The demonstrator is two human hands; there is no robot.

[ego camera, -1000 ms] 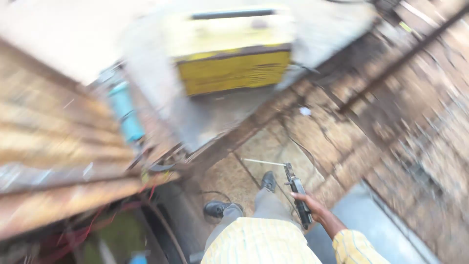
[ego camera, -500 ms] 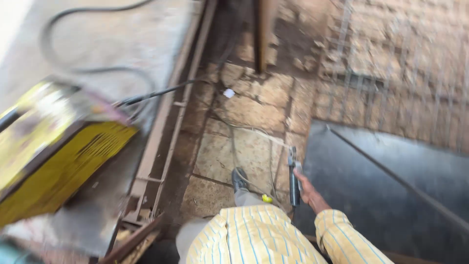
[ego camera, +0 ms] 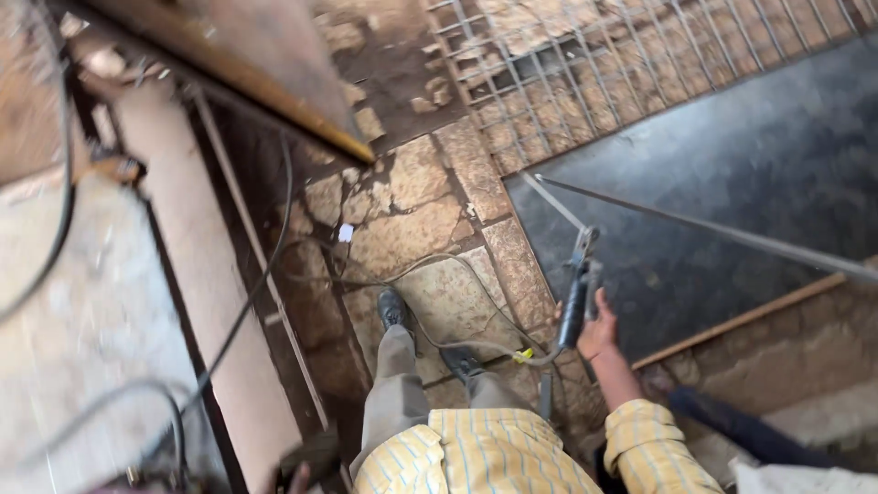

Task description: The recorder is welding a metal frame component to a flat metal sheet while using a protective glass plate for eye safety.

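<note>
right hand [ego camera: 599,334] clamped on the welding holder [ego camera: 576,297], lower right of frame.
the cable [ego camera: 457,343] trails by the shoes (left hand unseen); it could snag a foot and jerk the rod [ego camera: 558,203].

My shirt [ego camera: 476,453]: yellow, thin pale stripes, long sleeve cuffed at wrist. Grey trousers [ego camera: 395,389]. Dark shoes [ego camera: 392,307].

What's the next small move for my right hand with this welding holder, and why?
Probably lower the rod tip toward the dark metal sheet. The right hand grips the electrode holder with its thin rod pointing up and away, and the tip seems to hover over the sheet's edge near the wire mesh, apparently touching nothing.
</note>
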